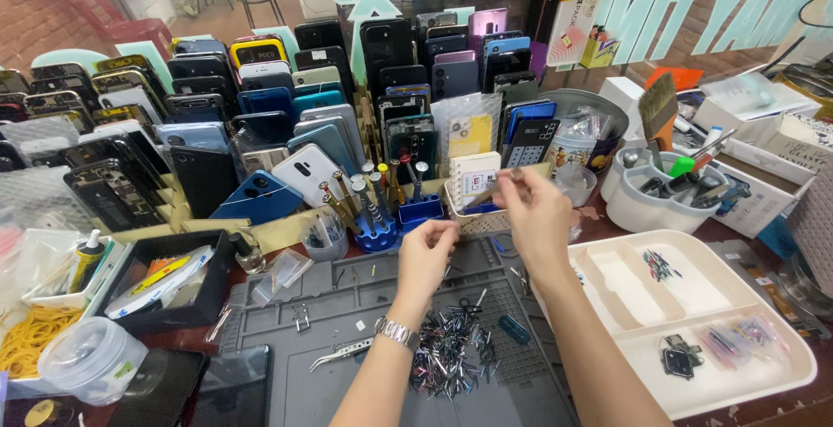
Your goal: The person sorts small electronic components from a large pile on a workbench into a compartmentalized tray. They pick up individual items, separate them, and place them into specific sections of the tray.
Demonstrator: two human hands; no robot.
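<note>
Grey mat (364,305) below; your left hand (425,258) pinched shut, contents unclear; right hand (538,219) raised, fingers gripping thin tool (496,188).

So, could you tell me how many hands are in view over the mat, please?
2: the left hand pinched above the pile of small metal bits, the right hand raised beside it, holding a thin tool. None seems hidden.

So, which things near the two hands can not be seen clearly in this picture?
- Head view: what the left hand pinches, if anything, is hidden by its curled fingers.
- Head view: the thin tool in the right hand is blurred; its kind is unclear.
- Head view: the small metal bits piled on the grey mat are too small to tell apart.
- Head view: the dark phone is cut off by the bottom edge.
</note>
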